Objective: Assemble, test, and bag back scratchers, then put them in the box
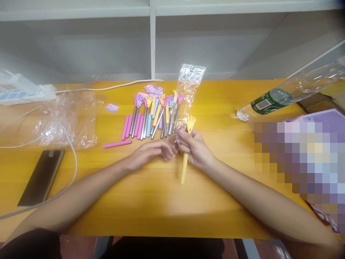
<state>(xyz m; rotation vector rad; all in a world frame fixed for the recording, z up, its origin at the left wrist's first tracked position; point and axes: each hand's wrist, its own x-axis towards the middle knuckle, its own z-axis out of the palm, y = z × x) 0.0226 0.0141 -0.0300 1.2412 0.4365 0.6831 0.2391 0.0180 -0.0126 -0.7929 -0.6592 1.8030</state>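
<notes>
My right hand (pixel 198 148) is closed round a yellow back scratcher (pixel 184 168), its small hand-shaped head sticking up above my thumb and its handle pointing down towards me. A long clear plastic bag (pixel 192 75) stretches up from between my hands. The fingers of my left hand (pixel 155 150) are curled on the bag's lower end; they are partly blurred. Just beyond lies a group of back scratchers (pixel 148 102) with metal rods and hand-shaped heads in several colours. Pink handle tubes (pixel 125 127) lie among them, and one separate pink tube (pixel 117 144) is near my left wrist.
Small printed cards (pixel 153 89) lie behind the group, with another card (pixel 112 108) to its left. At left are crumpled clear plastic (pixel 67 124), a dark phone (pixel 41 178), white cables and a power strip (pixel 29 93). A plastic bottle (pixel 272 101) lies at right near a purple package (pixel 320 117).
</notes>
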